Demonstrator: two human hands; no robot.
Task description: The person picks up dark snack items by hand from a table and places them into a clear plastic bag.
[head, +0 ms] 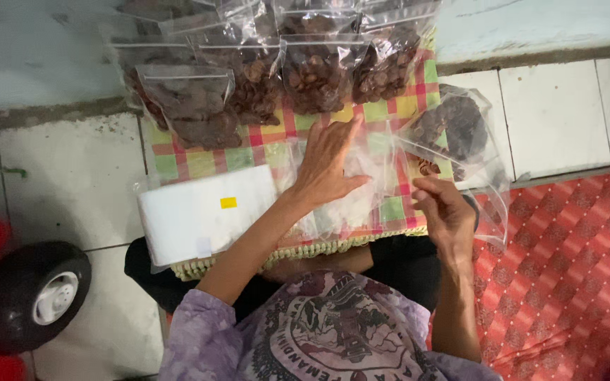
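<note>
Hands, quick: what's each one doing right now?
Left hand: open, flat on an empty clear bag.
Right hand: closed, pinching that bag's edge.

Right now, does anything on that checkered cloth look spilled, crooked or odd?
Nothing looks spilled. The filled bags lie in an overlapping row at the far edge of the checkered cloth. One filled bag sits apart, tilted, half off the cloth by the right hand.

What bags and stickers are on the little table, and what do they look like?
Filled bags: back row, clear, brown pieces inside.
Empty bag stack: front left, white, flat.
Yellow sticker: small rectangle on stack.
Clear bag: under left hand.
Dark-filled bag: above right hand.
</note>
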